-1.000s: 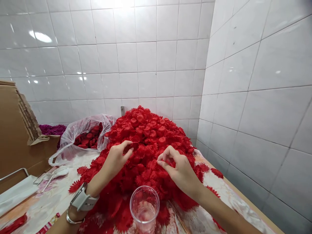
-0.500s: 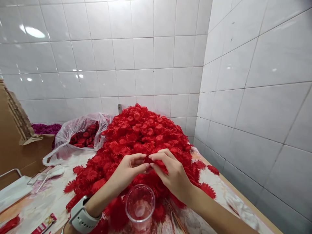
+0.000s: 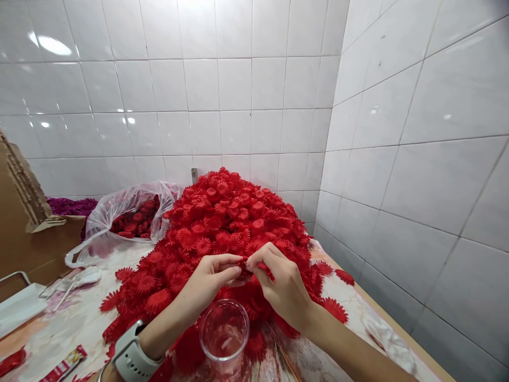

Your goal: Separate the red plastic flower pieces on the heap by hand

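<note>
A dark red fringed flower piece [image 3: 244, 265] is pinched between the thumb and fingers of my left hand [image 3: 217, 273]. My right hand [image 3: 280, 276] meets it from the other side, its thumb and forefinger pressed together at the piece's edge; what lies between those fingertips is too small to make out. Behind and below both hands rises a large pile of red fringed flowers [image 3: 234, 212]. Close under the left hand stands a clear plastic cup [image 3: 224, 331] with a little clear material at its bottom.
At the left, an open plastic bag [image 3: 103, 225] holds darker red flowers, near purple material [image 3: 71, 206] and a cardboard box [image 3: 51, 244]. A white tray [image 3: 19, 307] and a small wrapper [image 3: 66, 365] lie on the stained cloth [image 3: 99, 302]. Tiled walls [image 3: 234, 85] close off the back and right.
My hands have come together over the pile, the left moving right and down with the flower piece. My right fingers now touch it. The view has shifted slightly.
</note>
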Demonstrator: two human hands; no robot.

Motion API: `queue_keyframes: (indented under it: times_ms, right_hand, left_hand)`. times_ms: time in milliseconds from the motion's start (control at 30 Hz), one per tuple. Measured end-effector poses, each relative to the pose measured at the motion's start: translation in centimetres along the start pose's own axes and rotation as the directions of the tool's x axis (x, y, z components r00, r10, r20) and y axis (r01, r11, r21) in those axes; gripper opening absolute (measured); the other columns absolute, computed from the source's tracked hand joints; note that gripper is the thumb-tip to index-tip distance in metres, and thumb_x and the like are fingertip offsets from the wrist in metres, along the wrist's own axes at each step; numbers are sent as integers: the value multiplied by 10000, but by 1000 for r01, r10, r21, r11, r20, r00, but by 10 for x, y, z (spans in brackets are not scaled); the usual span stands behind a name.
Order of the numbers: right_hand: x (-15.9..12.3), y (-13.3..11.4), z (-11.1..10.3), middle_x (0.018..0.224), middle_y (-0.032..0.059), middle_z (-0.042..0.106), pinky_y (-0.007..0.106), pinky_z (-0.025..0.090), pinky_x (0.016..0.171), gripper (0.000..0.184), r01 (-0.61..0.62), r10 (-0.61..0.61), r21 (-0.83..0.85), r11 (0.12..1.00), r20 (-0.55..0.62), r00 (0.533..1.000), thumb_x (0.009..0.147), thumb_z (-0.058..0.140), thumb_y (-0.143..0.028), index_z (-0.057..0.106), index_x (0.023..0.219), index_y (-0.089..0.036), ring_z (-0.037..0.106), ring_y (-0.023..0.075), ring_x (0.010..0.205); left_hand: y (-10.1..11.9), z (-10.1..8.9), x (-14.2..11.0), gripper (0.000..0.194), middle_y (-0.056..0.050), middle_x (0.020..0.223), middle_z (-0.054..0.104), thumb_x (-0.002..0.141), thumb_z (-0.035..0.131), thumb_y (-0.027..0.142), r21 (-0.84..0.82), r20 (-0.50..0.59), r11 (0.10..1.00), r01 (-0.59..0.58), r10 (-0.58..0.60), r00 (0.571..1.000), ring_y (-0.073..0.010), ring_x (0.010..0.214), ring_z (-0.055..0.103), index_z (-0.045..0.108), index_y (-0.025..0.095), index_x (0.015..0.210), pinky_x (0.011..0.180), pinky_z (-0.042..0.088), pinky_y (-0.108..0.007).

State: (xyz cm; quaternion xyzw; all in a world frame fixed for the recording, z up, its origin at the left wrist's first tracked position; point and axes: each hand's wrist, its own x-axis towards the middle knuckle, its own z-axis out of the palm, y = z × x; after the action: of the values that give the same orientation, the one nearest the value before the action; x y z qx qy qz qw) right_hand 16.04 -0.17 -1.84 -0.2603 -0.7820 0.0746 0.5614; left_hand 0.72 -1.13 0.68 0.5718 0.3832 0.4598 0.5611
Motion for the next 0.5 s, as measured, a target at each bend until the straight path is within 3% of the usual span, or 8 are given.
queue_keyframes:
  times_ms: [100,200,333,400,500]
  right_hand:
    - [3,-3,-1,712,-9,549,243,427,620,136,-279,280,257,925,31,959,749,494,-83,462,696,-204,522,125,671]
    - [7,-6,-1,690,-36,571,243,422,641,182,-460,492,535,708,93,866,683,602,-139,434,673,-209,525,118,671]
    - [10,-5,-2,690,-44,593,251,404,691,264,-507,619,710,489,127,775,603,696,-189,438,657,-200,524,111,684]
    - [11,-4,-1,683,-47,598,246,398,694,280,-502,636,731,462,122,762,583,712,-183,440,645,-198,522,106,680]
    - [11,-4,1,671,-51,606,240,401,684,289,-488,623,723,489,102,775,584,713,-175,428,632,-200,521,101,669]
  left_hand:
    - [0,-1,2,212,-50,751,690,596,709,268,-38,33,999,15,-14,999,-174,750,613,693,117,745,774,497,-331]
    - [1,-2,4,205,-20,662,663,559,727,266,-47,2,998,48,-48,999,-148,660,602,669,120,690,735,505,-323]
    - [-1,-4,5,121,24,544,593,585,662,225,116,-66,993,-7,14,998,-123,562,552,657,127,655,643,504,-291]
    - [-2,-4,6,129,19,556,603,632,591,206,274,-86,959,-76,103,991,-124,557,548,674,132,696,613,485,-263]
    - [-1,-3,6,216,-10,636,657,679,502,177,533,-126,832,-157,261,957,-141,588,572,688,135,782,586,450,-239]
